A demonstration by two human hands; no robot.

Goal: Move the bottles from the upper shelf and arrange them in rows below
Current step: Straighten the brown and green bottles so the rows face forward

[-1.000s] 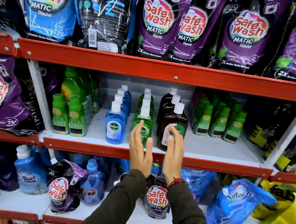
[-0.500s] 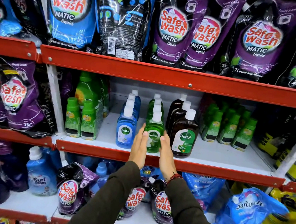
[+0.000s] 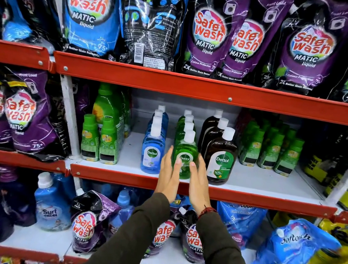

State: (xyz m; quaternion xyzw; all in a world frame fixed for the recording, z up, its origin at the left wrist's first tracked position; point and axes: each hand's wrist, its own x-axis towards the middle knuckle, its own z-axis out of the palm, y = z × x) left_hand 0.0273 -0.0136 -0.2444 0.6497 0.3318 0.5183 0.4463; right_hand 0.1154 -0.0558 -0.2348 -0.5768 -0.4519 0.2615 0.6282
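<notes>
Left hand (image 3: 169, 175) and right hand (image 3: 199, 179), fingers spread, flanking the front green bottle (image 3: 185, 153) on the middle shelf (image 3: 251, 179). Firm grip or mere touch: cannot tell. Blue bottle (image 3: 152, 151) left, brown bottle (image 3: 221, 158) right.

bright, even light; pouch glare; edges blurred, bowed

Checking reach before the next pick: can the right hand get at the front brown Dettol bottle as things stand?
Probably yes. The right hand is beside the front green Dettol bottle, and the brown Dettol bottle stands just to its right at the shelf edge, with nothing in front of it.
</notes>
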